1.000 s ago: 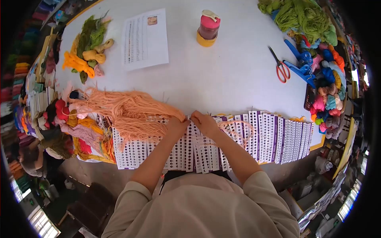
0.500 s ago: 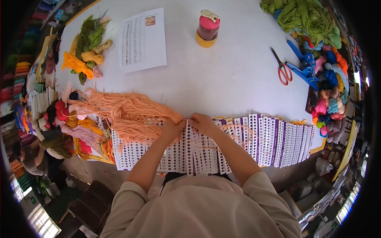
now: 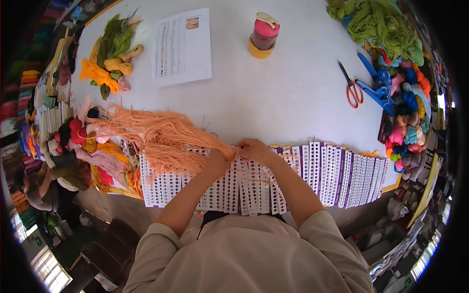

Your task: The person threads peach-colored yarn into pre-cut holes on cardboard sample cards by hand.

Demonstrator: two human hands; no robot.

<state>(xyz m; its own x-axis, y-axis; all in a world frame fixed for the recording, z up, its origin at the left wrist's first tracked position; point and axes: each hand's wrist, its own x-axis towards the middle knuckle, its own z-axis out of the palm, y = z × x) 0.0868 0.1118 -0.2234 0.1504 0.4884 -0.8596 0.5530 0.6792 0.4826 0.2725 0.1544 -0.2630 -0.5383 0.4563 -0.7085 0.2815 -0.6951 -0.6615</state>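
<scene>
A long bundle of peach yarn (image 3: 166, 132) lies over the left part of a row of white and purple punched cards (image 3: 332, 171). Its narrow end reaches my left hand (image 3: 218, 162), whose fingers are wrapped round it. Close beside it, my right hand (image 3: 253, 150) is closed at the cards' upper edge, thumb and fingers together near the yarn's end. What is between those fingers is too small to make out. Thin peach strands run over the cards below my right hand.
A printed sheet (image 3: 183, 46) and a pink-topped jar (image 3: 264, 36) stand out at the back of the white table (image 3: 293, 97). Scissors (image 3: 351, 88), blue clamps (image 3: 375, 85) and coloured skeins (image 3: 410, 97) are at right. More skeins (image 3: 112, 58) lie left. Another person (image 3: 41, 188) is at far left.
The view has shifted slightly. My hands have come closer together, and the yarn's narrow end has moved right with my left hand. The loose strand loop at right has drawn in.
</scene>
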